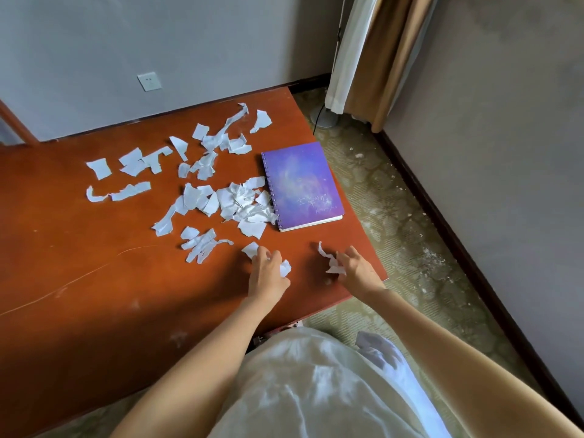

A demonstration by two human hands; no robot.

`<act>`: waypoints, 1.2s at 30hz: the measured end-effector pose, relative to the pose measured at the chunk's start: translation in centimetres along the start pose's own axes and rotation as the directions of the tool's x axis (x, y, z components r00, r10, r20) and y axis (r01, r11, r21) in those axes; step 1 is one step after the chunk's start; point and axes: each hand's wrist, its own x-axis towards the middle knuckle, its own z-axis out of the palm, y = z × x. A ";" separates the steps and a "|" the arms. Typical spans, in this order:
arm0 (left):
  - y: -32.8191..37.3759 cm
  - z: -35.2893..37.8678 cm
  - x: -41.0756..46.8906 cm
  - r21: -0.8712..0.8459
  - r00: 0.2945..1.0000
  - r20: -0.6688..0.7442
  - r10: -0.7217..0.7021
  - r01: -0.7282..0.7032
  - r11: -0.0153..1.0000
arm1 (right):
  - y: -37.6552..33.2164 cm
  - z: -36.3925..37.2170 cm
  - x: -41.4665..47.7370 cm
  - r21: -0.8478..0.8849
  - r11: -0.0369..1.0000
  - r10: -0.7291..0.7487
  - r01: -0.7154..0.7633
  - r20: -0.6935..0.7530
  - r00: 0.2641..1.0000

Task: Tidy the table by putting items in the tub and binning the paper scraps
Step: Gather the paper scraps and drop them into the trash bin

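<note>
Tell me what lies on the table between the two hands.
Head view: only bare tabletop lies between the left hand and the right hand. Each hand holds its own paper scraps, and the purple notebook sits farther back.

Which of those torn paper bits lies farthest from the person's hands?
The small scrap near the table's far edge, beyond the purple notebook. All the others lie closer to the hands.

Table (94,279) cut off by left and bottom edges; near edge hidden under white garment (316,390). Left hand (267,273) covers part of crumpled scrap (285,267); fingertips hide edge of flat scrap (251,249) beyond. Right hand (355,267) hides near end of torn strip (330,260). Writing on notebook (301,184) cover too small to read. Both forearms run out of bottom edge. Curtain (373,52) cut by top edge. Overlapping scraps in central heap (243,200) hide one another; count unclear.
</note>
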 end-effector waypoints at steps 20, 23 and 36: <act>-3.6 -3.4 2.4 -0.425 0.937 0.064 -0.344 0.337 0.840 | -9.0 0.0 5.0 0.463 0.886 0.044 -0.035 -0.009 0.999; -3.4 -3.6 2.7 -0.392 0.929 0.036 -0.368 0.352 0.850 | -9.4 -0.3 5.7 0.409 0.912 0.027 -0.038 0.032 0.999; -8.1 -6.7 3.2 -0.516 0.885 -0.107 -0.453 0.340 0.786 | -16.3 -1.1 11.6 0.092 0.983 -0.165 0.157 0.084 0.983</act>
